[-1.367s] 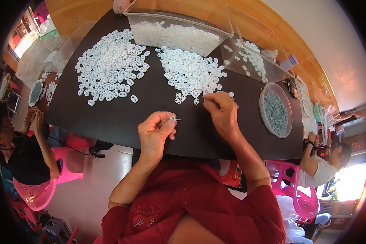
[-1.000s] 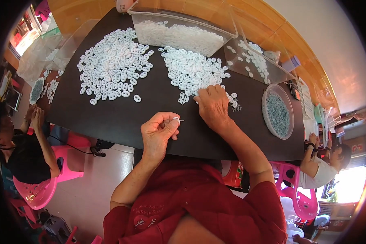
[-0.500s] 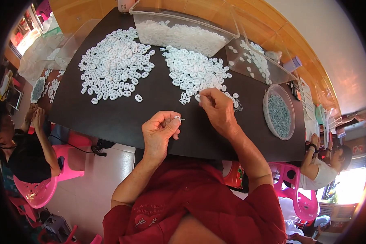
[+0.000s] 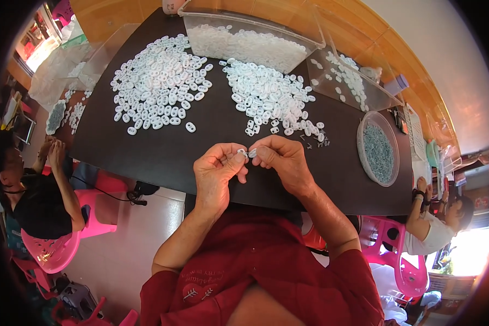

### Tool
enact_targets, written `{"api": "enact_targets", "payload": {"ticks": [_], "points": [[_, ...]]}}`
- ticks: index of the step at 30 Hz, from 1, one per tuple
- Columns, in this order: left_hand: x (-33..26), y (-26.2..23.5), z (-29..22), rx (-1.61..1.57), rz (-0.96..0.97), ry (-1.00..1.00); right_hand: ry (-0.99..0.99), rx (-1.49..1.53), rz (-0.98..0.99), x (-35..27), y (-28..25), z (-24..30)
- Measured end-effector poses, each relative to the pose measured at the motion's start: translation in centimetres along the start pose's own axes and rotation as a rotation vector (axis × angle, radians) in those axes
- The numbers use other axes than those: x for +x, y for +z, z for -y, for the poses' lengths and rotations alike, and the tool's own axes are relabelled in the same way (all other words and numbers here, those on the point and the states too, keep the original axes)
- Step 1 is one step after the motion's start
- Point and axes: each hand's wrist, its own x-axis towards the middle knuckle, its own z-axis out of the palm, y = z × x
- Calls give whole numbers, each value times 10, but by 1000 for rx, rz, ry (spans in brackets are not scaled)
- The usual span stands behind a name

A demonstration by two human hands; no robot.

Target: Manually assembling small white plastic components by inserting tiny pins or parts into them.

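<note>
Above the near side of the dark table, my two hands meet fingertip to fingertip. My left hand (image 4: pixel 214 169) pinches a small white plastic piece (image 4: pixel 241 152). In my right hand (image 4: pixel 283 162) is a white oval plastic piece (image 4: pixel 252 154), pinched between thumb and fingers and brought up against the left one; whether they touch is too small to tell. Beyond my hands lies a pile of white oval two-hole pieces (image 4: pixel 266 92), with a few smaller white pieces (image 4: pixel 250 131) at its near edge. Several loose screws (image 4: pixel 323 143) lie right of that pile.
A larger pile of white ovals (image 4: pixel 157 81) covers the table's left. At the back stands a clear bin (image 4: pixel 255 50) of white pieces, beside another clear box (image 4: pixel 383 96). A round tub (image 4: pixel 362 160) holds many screws. People sit on pink chairs at both sides.
My right hand has come back from the middle pile to my left hand, bringing a white oval piece. My left hand keeps its grip on the small piece. The view has shifted slightly.
</note>
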Motion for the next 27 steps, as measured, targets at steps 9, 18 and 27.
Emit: {"api": "enact_targets", "payload": {"ticks": [9,18,27], "points": [[-5,-2,-2,38,-5,65,-27,-43,-44,1,9,2],[-8,-1,-3,111,-6,23,-53,-9,-85,0,8,2],[-8,2,-2,160,-33,17,-132,-64,-112,0,10,-2]]}}
